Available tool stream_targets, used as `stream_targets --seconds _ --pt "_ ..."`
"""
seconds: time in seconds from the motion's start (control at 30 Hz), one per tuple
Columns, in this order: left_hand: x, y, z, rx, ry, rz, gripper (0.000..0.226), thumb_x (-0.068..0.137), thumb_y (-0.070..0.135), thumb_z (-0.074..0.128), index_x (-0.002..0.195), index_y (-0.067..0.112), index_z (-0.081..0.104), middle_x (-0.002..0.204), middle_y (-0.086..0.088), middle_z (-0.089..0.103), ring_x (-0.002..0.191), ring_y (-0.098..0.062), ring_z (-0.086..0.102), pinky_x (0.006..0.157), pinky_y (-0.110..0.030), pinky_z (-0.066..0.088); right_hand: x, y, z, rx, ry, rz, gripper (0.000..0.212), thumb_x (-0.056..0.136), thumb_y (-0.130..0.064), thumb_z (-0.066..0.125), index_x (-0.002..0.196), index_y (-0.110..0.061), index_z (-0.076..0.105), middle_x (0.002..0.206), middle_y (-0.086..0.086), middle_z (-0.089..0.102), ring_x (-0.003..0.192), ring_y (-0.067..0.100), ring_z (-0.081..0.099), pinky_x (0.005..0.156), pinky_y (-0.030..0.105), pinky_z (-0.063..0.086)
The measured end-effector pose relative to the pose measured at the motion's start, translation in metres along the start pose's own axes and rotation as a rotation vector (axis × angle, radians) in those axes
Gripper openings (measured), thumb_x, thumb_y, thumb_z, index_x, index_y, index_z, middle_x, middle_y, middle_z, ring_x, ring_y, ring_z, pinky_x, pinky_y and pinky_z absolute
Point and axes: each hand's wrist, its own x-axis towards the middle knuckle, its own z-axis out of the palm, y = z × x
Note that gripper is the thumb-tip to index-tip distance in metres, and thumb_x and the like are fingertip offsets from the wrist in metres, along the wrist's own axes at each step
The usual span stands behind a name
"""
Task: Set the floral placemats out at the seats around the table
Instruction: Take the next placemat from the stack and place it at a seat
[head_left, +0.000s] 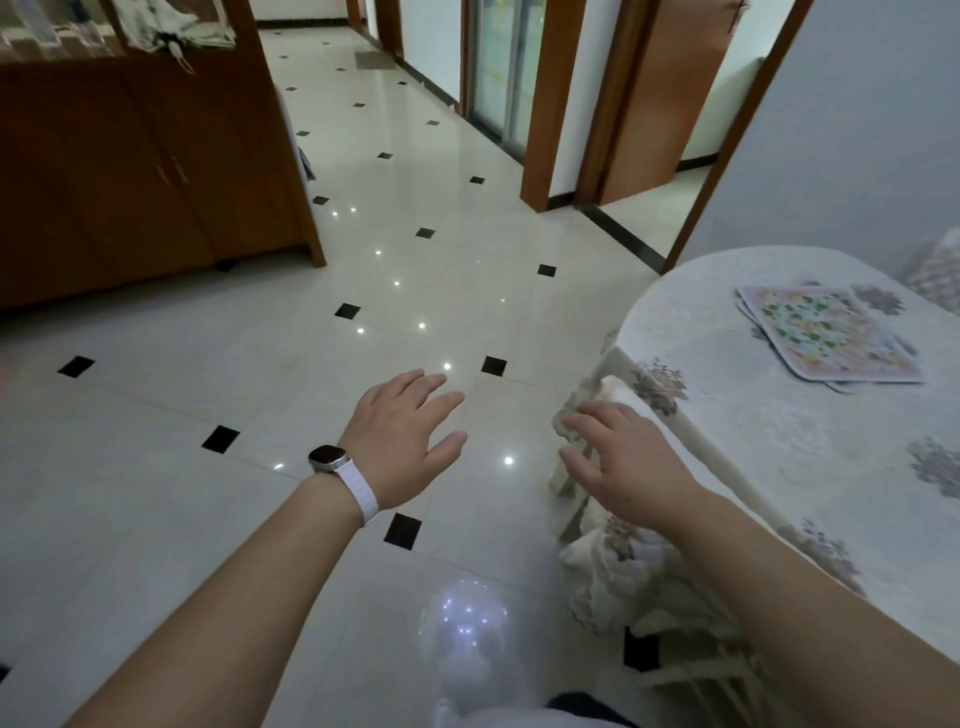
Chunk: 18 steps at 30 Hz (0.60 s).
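The left hand (402, 439) reaches forward, palm down, fingers spread and holding nothing, above the tiled floor (260, 364); a white-strapped watch (328, 458) sits on its wrist. The right hand (623, 457) is stretched out with its fingers loosely spread at the near left edge of the surface (753, 441), seemingly resting on the bunched tablecloth (613, 561) there, though contact is hard to judge. The floral placemats (826, 332) lie stacked on the surface, far right of both hands and well apart from them.
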Motion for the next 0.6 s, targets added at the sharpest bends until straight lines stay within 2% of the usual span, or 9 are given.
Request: stream_targets --seconds 0.1,0.23,0.4,0.6 --pt "0.012 -0.023 -0.002 0.011 -0.006 -0.001 0.05 0.087 0.052 0.039 0.124 0.025 0.061 0.134 -0.004 0.057 0.129 -0.029 0.045 0.099 -0.045 0.038 0.029 -0.009 0.001 0.008 0.017 -0.014 0.059 0.088 -0.058 0.033 0.13 -0.026 0.058 0.138 0.0 0.054 0.127 0.024 0.047 0.103 0.042 0.04" --pt "0.031 -0.052 -0.001 0.027 -0.043 -0.003 0.051 0.087 0.052 0.038 0.126 0.026 0.059 0.134 -0.004 0.056 0.129 -0.028 0.045 0.1 -0.045 0.037 0.069 -0.011 0.008 0.015 0.012 -0.022 0.046 0.095 -0.047 0.049 0.134 -0.024 0.056 0.141 0.001 0.051 0.131 0.023 0.043 0.107 0.038 0.033" --pt "0.082 -0.09 0.008 0.033 -0.068 -0.018 0.05 0.087 0.052 0.039 0.125 0.025 0.059 0.133 -0.003 0.057 0.129 -0.028 0.046 0.099 -0.045 0.038 0.14 0.0 0.023 0.046 -0.017 0.001 0.064 0.087 -0.061 0.03 0.133 -0.026 0.055 0.14 0.0 0.052 0.129 0.024 0.045 0.106 0.042 0.037" --pt "0.169 -0.136 0.023 0.047 -0.146 -0.04 0.052 0.087 0.054 0.037 0.128 0.028 0.057 0.136 -0.001 0.054 0.131 -0.026 0.043 0.102 -0.045 0.035 0.249 0.027 0.027 0.066 -0.028 0.011 0.053 0.093 -0.055 0.04 0.136 -0.026 0.052 0.143 -0.001 0.049 0.132 0.022 0.042 0.107 0.042 0.035"
